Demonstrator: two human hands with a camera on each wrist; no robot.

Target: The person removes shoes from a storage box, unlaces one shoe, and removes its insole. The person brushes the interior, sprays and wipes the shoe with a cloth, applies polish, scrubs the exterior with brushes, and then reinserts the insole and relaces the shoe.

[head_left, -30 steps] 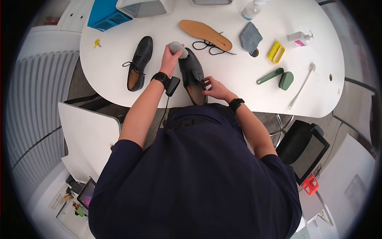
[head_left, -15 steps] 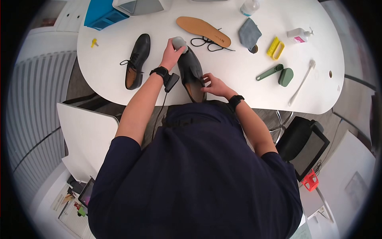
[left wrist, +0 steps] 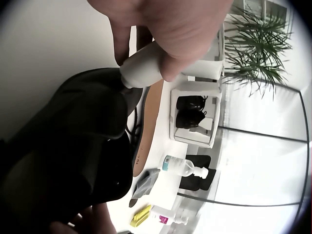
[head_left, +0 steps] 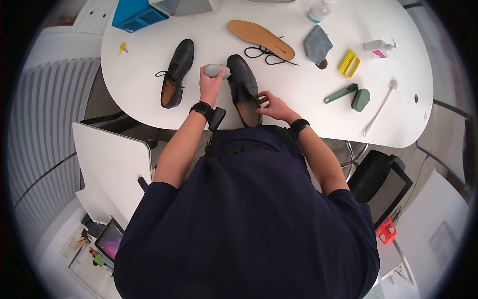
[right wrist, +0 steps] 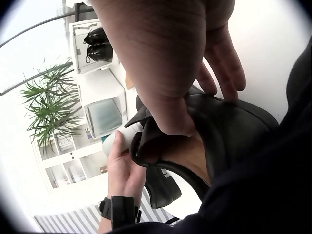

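My left hand (head_left: 209, 85) grips a smooth grey rounded palm-sized tool (head_left: 216, 71) at the left side of the toe of a black leather shoe (head_left: 241, 74). In the left wrist view the end of the grey tool (left wrist: 141, 68) meets the shoe's toe; its working face is hidden. My right hand (head_left: 275, 108) holds the same shoe by its opening, thumb inside and fingers along the outer side, as the right wrist view shows. This shoe has no laces in it, and its toe points away from me. A laced black shoe (head_left: 182, 57) lies to the left.
Beyond the shoe are a tan insole (head_left: 259, 37) and black laces (head_left: 255, 52). Rightward lie a grey cloth (head_left: 317, 45), a yellow brush (head_left: 349, 64), a green handled brush (head_left: 341, 93), a green oval piece (head_left: 361, 100), a long white brush (head_left: 380, 109) and a pump bottle (head_left: 378, 48).
My left hand has moved the grey tool from the top of the shoe's toe down to its left side, turning it more sideways. My right hand keeps its hold at the opening.
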